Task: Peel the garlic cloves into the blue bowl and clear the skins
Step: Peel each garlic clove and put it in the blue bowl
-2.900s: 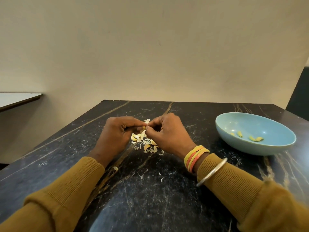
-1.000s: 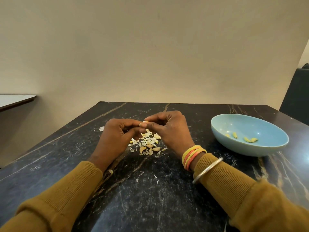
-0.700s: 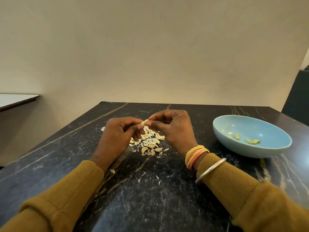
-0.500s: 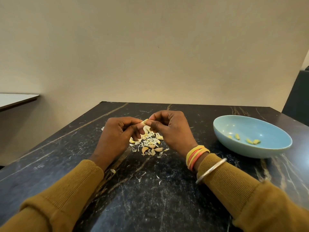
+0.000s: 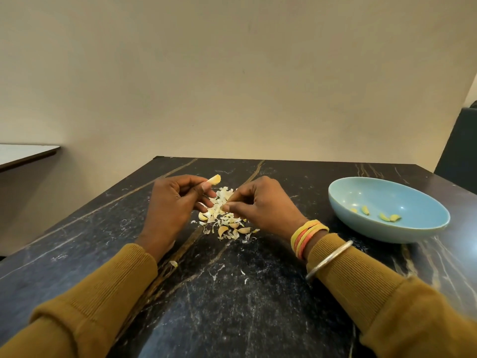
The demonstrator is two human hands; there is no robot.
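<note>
My left hand (image 5: 172, 202) pinches a pale yellow garlic cloves piece, one clove (image 5: 214, 180), between thumb and fingers above the table. My right hand (image 5: 260, 205) has moved apart from it, fingertips pinched together low over the pile; whether a bit of skin is between them is too small to tell. Between the hands lies a heap of white skins and unpeeled cloves (image 5: 224, 220) on the black marble table (image 5: 232, 306). The blue bowl (image 5: 389, 236) stands to the right with several peeled cloves (image 5: 387, 217) inside.
Small skin flakes (image 5: 173, 263) are scattered on the table nearer to me. A plain wall rises behind the table's far edge. A light tabletop (image 5: 25, 153) is at the far left, a dark chair (image 5: 462, 146) at the far right.
The two hands, joined on one clove before, have come apart. The left hand keeps the clove raised; the right hand has dropped toward the pile of skins.
</note>
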